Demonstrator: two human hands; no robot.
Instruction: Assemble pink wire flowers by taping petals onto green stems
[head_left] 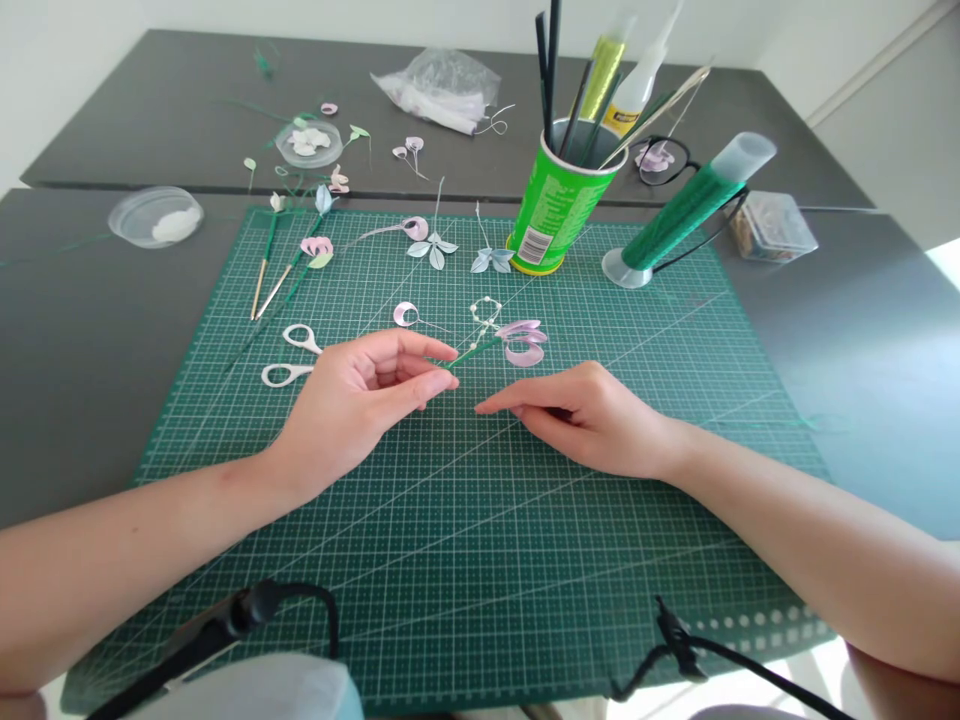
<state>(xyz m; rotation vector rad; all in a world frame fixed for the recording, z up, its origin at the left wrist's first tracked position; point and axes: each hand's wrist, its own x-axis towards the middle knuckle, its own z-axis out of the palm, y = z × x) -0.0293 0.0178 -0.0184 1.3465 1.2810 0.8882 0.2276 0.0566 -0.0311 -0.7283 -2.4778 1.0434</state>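
Your left hand (360, 405) held the green stem of the purple flower (524, 341) between thumb and fingertips, narrow on it, with the flower head pointing away to the right, over the cutting mat (480, 540). A beaded loop (486, 311) showed right by the flower. Your right hand (585, 415) was apart from the stem, closed in narrow, with its index finger stretched toward the left hand; whether it pinched a fine thread could not be told.

The white scissors (289, 373) lay at your left hand, partly hidden by it, and a loose purple petal (406, 315) lay beyond that hand. Farther back on the mat were two pale blue flowers (433, 251) (491, 261) and, to their right, a green can (557, 205) holding black sticks (552, 80). A green tube (686, 218) leaned to the right of the can. At the far left, a clear dish (156, 217) with white pieces sat on the dark surface (67, 300).
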